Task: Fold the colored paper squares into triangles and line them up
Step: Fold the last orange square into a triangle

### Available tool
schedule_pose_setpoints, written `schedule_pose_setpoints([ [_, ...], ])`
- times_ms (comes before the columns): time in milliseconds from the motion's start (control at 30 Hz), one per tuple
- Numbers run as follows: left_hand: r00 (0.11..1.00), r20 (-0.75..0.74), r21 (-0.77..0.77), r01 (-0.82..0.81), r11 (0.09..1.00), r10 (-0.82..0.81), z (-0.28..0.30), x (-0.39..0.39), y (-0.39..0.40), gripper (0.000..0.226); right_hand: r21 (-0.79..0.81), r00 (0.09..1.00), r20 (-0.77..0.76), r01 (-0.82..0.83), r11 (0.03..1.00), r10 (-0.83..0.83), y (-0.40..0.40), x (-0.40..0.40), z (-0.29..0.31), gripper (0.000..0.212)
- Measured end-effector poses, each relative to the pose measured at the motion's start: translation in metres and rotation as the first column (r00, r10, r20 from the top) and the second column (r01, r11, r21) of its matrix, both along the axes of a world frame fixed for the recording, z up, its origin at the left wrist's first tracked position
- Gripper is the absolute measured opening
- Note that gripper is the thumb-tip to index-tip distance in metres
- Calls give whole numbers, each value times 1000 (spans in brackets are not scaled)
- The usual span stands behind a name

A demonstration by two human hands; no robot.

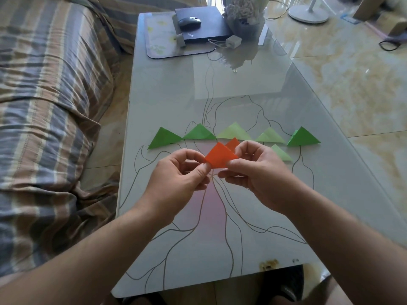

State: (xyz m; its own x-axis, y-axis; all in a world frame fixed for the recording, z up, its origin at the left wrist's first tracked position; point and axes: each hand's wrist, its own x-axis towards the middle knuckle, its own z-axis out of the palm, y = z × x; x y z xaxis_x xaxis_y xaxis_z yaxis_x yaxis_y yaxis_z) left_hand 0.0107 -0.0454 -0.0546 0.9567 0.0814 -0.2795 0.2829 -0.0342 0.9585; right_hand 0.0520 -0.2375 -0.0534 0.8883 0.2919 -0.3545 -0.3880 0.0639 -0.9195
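Folding is mid-step on an orange piece, held in the air over the counter (308, 119).

- Counter: glass top with a line drawing. At 12 o'clock, well apart from the work, a mat (154, 29) carrying a dark laptop (204, 20) with a mouse (189, 21) on it, and a white charger (233, 41) beside it.
- Sofa (50, 89) with a striped cover runs along 9 o'clock.
- Green row: five folded triangles across the centre, dark green (164, 138), dark green (199, 133), pale green (234, 132), pale green (270, 136), dark green (303, 137). Neighbours nearly touch at the corners. A sixth pale green triangle (282, 154) sits just below the row, toward 4 o'clock.
- Left hand (176, 179): thumb and forefinger pinch the left corner of the orange triangle (220, 158).
- Right hand (255, 172): thumb and fingers pinch its right corner. Both grips are closed tight on the paper; remaining fingers are curled.
- Second orange piece (233, 143) pokes out behind the held one. Can't tell if it is lying on the counter or held too.

Judgement: fold looks made, crease being pressed. Next move calls for setting it down beside the lower pale green triangle, points up, corners aligned. Light paper on slick glass, likely to slide, so place flat and release gently.
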Motion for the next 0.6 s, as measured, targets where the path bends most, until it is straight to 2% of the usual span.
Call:
schedule_pose_setpoints([
  [133,1000,5,7,13,1000,-13,0,-1,0,21,-74,995,102,29,997,-21,0,-1,-4,29],
  [300,999,41,85,4,996,-8,-2,-2,-1,8,-199,986,167,49,979,-15,0,0,-11,41],
  [467,997,77,182,18,983,-33,-3,-3,1,7,-176,970,245,48,983,-3,2,-1,-14,11],
  [600,994,89,243,32,970,-55,-2,-3,2,7,-216,963,270,73,974,-13,3,0,-11,16],
])
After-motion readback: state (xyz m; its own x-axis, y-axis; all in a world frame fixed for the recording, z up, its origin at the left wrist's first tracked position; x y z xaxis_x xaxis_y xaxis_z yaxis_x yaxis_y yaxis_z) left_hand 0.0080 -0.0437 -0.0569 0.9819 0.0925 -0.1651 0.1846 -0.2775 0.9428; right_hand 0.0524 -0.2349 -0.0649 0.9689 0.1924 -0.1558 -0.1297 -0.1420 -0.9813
